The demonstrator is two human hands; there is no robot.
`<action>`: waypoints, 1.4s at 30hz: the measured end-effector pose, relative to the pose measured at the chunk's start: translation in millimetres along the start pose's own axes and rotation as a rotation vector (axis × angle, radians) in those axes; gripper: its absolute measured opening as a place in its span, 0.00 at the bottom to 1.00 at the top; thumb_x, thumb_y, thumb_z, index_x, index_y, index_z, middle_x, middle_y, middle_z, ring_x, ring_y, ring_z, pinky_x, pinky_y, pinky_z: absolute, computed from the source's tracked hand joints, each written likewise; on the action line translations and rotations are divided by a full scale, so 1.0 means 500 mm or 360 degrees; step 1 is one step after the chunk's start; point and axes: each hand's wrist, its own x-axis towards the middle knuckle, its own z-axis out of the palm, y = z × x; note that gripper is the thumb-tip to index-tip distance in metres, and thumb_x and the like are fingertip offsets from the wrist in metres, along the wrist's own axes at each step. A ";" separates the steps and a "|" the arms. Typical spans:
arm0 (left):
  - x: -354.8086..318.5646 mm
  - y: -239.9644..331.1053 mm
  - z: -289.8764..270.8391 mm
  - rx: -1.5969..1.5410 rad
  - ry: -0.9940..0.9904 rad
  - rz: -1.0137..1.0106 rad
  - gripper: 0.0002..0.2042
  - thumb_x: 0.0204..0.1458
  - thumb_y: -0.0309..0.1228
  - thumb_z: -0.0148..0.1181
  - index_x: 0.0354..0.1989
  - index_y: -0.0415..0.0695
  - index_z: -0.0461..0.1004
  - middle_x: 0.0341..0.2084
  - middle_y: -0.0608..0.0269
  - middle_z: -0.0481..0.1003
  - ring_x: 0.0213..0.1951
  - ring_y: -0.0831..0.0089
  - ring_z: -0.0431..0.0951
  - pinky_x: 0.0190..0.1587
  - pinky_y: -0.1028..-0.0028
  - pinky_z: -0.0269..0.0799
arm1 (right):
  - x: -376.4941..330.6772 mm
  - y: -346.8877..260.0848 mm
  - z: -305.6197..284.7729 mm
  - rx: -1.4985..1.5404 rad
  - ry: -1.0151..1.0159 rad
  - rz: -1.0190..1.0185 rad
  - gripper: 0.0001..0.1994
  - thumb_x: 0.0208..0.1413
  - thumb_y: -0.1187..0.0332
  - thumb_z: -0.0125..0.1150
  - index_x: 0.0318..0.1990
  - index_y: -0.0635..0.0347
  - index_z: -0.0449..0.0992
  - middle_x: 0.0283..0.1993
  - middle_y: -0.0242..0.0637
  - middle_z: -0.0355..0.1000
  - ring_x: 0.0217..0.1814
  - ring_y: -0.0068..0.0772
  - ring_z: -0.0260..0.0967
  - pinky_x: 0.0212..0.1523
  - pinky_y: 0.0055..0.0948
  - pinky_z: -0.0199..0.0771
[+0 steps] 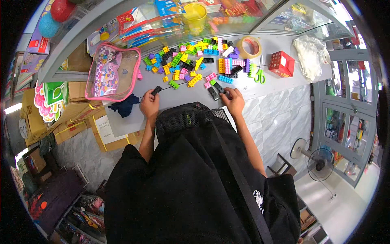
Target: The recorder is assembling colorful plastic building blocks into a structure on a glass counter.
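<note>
My left hand is closed on a black building brick, pinched at the fingertips near the table's front edge. Further right, my right hand has its fingers pressed together at the end of a dark brick. Another black brick lies just left of those fingers. Beyond both hands spreads a loose pile of coloured building bricks in yellow, blue, pink, purple, green and black. A yellow brick rests on the pile's near side.
A clear pink-edged pouch and a dark cloth lie left. Tape, green-handled scissors, a red box and a white plastic bag sit right. A glass display case borders the far edge.
</note>
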 end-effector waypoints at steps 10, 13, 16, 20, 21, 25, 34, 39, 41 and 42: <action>-0.011 0.003 0.030 0.0233 0.0228 0.0045 0.13 0.40 0.32 0.59 0.36 0.46 0.71 0.15 0.66 0.69 0.22 0.66 0.71 0.26 0.65 0.65 | 0.021 0.027 -0.030 0.0124 -0.0250 -0.0026 0.13 0.41 0.60 0.65 0.34 0.53 0.75 0.23 0.32 0.64 0.24 0.32 0.65 0.25 0.30 0.65; -0.019 0.011 0.036 0.0189 0.0255 0.0022 0.13 0.41 0.32 0.57 0.37 0.44 0.70 0.17 0.64 0.68 0.24 0.63 0.71 0.29 0.64 0.65 | 0.022 0.042 -0.034 0.0190 -0.0333 -0.0194 0.14 0.42 0.59 0.64 0.35 0.55 0.75 0.27 0.34 0.67 0.26 0.34 0.67 0.27 0.31 0.68; -0.032 0.024 0.044 0.0349 0.0351 0.0229 0.12 0.44 0.31 0.55 0.37 0.42 0.69 0.23 0.60 0.68 0.30 0.61 0.69 0.35 0.63 0.63 | 0.026 0.049 -0.043 0.0234 -0.0435 -0.0211 0.14 0.43 0.59 0.63 0.35 0.55 0.74 0.28 0.35 0.68 0.27 0.35 0.68 0.28 0.32 0.69; -0.054 0.032 0.057 0.0472 0.0480 0.0353 0.11 0.45 0.29 0.54 0.37 0.39 0.68 0.28 0.56 0.67 0.35 0.58 0.67 0.40 0.63 0.61 | 0.040 0.045 -0.047 0.0186 -0.0523 -0.0186 0.13 0.43 0.59 0.63 0.35 0.55 0.75 0.29 0.35 0.69 0.28 0.36 0.69 0.29 0.32 0.69; -0.055 0.036 0.058 0.0499 0.0476 0.0360 0.11 0.45 0.29 0.53 0.37 0.39 0.68 0.29 0.55 0.67 0.36 0.57 0.67 0.40 0.62 0.61 | 0.040 0.055 -0.038 0.0185 -0.0463 -0.0276 0.13 0.43 0.60 0.63 0.35 0.56 0.75 0.27 0.35 0.68 0.26 0.33 0.68 0.27 0.30 0.68; -0.055 0.032 0.056 0.0513 0.0499 0.0382 0.12 0.45 0.29 0.53 0.38 0.38 0.67 0.30 0.53 0.67 0.37 0.55 0.66 0.42 0.61 0.61 | 0.042 0.062 -0.031 0.0181 -0.0447 -0.0415 0.11 0.44 0.62 0.63 0.34 0.55 0.76 0.26 0.35 0.69 0.23 0.32 0.68 0.25 0.29 0.67; -0.056 0.040 0.055 0.0546 0.0497 0.0351 0.14 0.46 0.30 0.52 0.42 0.40 0.67 0.32 0.52 0.67 0.39 0.54 0.66 0.43 0.61 0.61 | 0.042 0.060 -0.031 0.0124 -0.0462 -0.0551 0.10 0.44 0.62 0.63 0.34 0.54 0.77 0.25 0.33 0.67 0.23 0.31 0.67 0.24 0.29 0.66; -0.056 0.043 0.056 0.0543 0.0538 0.0397 0.14 0.46 0.30 0.52 0.42 0.39 0.67 0.32 0.52 0.67 0.39 0.54 0.66 0.43 0.60 0.61 | 0.044 0.054 -0.033 0.0084 -0.0499 -0.0520 0.10 0.44 0.61 0.62 0.34 0.53 0.77 0.28 0.34 0.70 0.28 0.37 0.69 0.27 0.33 0.69; -0.054 0.041 0.056 0.0533 0.0528 0.0400 0.14 0.46 0.30 0.52 0.42 0.39 0.67 0.32 0.52 0.67 0.39 0.54 0.66 0.43 0.60 0.61 | 0.045 0.055 -0.026 0.0121 -0.0407 -0.0571 0.10 0.44 0.61 0.63 0.33 0.53 0.77 0.25 0.32 0.68 0.22 0.30 0.67 0.24 0.29 0.66; -0.054 0.039 0.056 0.0543 0.0503 0.0372 0.14 0.46 0.30 0.52 0.42 0.39 0.67 0.33 0.53 0.68 0.39 0.55 0.67 0.43 0.62 0.61 | 0.046 0.054 -0.025 0.0124 -0.0410 -0.0573 0.10 0.44 0.61 0.63 0.33 0.53 0.77 0.25 0.32 0.68 0.22 0.30 0.67 0.24 0.29 0.66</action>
